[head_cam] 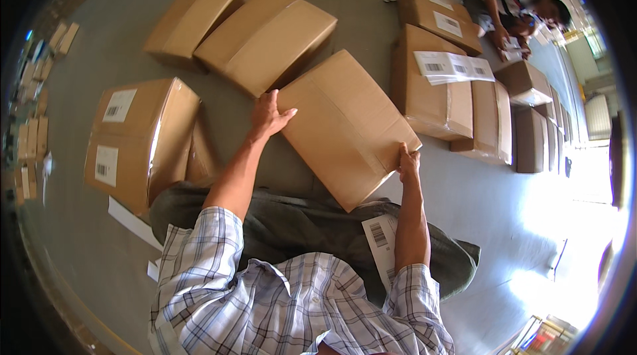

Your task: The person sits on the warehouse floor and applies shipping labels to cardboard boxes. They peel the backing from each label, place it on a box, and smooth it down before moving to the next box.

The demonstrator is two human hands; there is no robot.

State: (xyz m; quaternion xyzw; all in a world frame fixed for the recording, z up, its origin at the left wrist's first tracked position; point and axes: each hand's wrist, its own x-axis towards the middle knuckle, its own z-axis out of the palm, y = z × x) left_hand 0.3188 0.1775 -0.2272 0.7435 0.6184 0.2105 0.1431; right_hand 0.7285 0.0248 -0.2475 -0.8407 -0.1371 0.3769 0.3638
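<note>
A brown cardboard box [348, 126] is tilted at an angle in front of my crossed legs, held between both hands. My left hand [270, 115] grips its left side near a corner, thumb on the upper face. At the lower right corner, my right hand [409, 161] has hold of the edge. No label shows on the face turned towards me. A sheet of printed barcode labels [380, 243] lies on my lap beside my right forearm. The box's underside is hidden.
To the left stands a carton [142, 141] with two barcode labels. Two unlabelled cartons [268, 39] sit ahead. On the right, label sheets [455, 67] rest on a carton [433, 101], with several more boxes [530, 138] beyond. Another person [512, 11] sits at the upper right, handling papers.
</note>
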